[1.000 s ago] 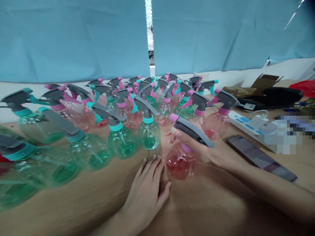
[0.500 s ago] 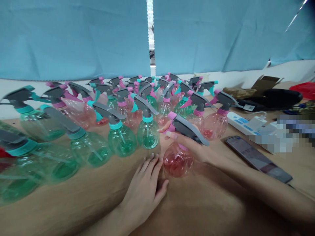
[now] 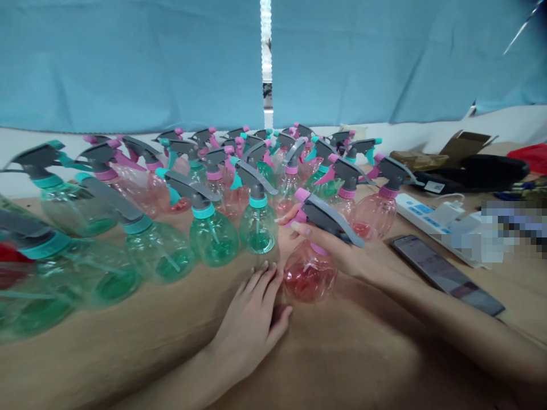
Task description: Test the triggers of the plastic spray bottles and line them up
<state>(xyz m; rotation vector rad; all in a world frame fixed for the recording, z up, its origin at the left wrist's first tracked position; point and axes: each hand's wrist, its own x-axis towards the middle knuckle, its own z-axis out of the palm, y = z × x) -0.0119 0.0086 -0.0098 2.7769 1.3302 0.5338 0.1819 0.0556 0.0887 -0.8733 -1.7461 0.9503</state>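
A pink spray bottle (image 3: 310, 276) with a grey and pink trigger head stands on the brown table (image 3: 342, 353). My right hand (image 3: 329, 242) is wrapped around its neck and trigger, partly hidden behind the head. Flat on the table just left of that bottle lies my left hand (image 3: 256, 313), fingers stretched out and holding nothing. Its fingertips are close to the pink bottle's base; whether they touch it I cannot tell. Nearest beyond them are a green spray bottle (image 3: 258, 230) and another green spray bottle (image 3: 213, 242), both with turquoise collars.
Several more green and pink spray bottles crowd the back and left, including a large green one (image 3: 160, 250). To the right lie a phone (image 3: 447, 273), a white power strip (image 3: 421, 213) and a black item (image 3: 491, 171). A blue curtain (image 3: 149, 62) hangs behind.
The view has shifted slightly. Both hands and the pink spray bottle otherwise keep nearly the same places and poses.
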